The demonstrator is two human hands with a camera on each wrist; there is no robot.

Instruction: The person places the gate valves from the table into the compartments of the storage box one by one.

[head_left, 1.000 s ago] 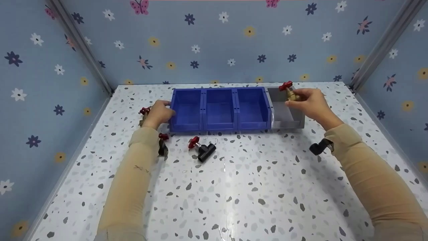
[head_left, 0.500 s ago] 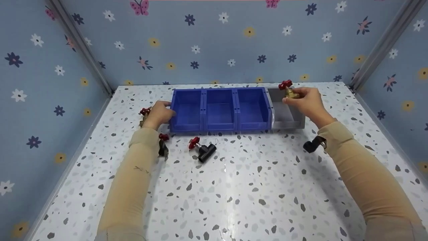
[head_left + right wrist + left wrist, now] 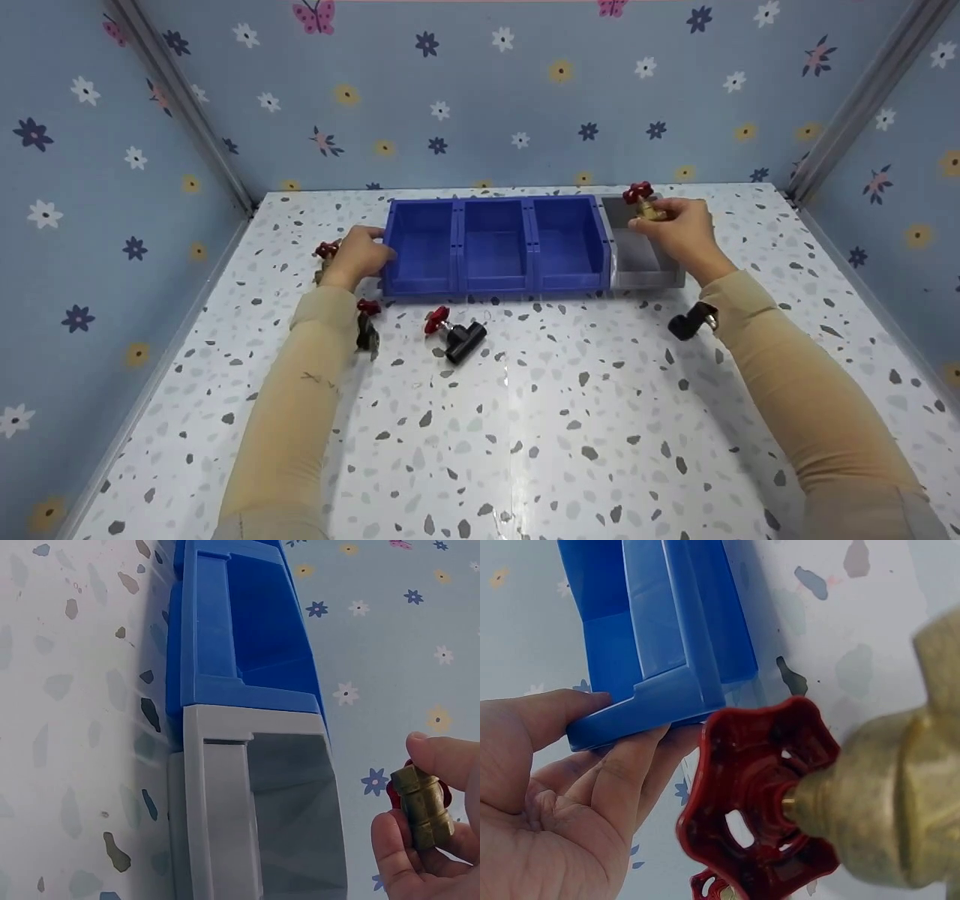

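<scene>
My right hand (image 3: pixel 686 234) holds a brass valve (image 3: pixel 651 214) with a red handwheel between thumb and fingers, over the back of the grey bin (image 3: pixel 649 280). In the right wrist view, the valve's brass body (image 3: pixel 424 808) faces the camera, its handwheel mostly hidden behind it. My left hand (image 3: pixel 361 259) grips the side wall of the leftmost blue bin (image 3: pixel 418 286), thumb inside and fingers outside, as the left wrist view shows at the bin's rim (image 3: pixel 652 701). Beside that hand is another brass valve (image 3: pixel 877 799) with a red handwheel, partly covered in the head view.
Two more blue bins (image 3: pixel 495 283) join the row between the leftmost one and the grey bin. In front lies a black tee-shaped valve (image 3: pixel 465 342) with a red handwheel. A dark valve (image 3: pixel 366 331) is half hidden by the left sleeve. A patterned wall (image 3: pixel 480 90) stands behind.
My right hand and forearm have shifted slightly left, carrying the brass valve a little further over the grey bin. My left hand stays on the blue bin.
</scene>
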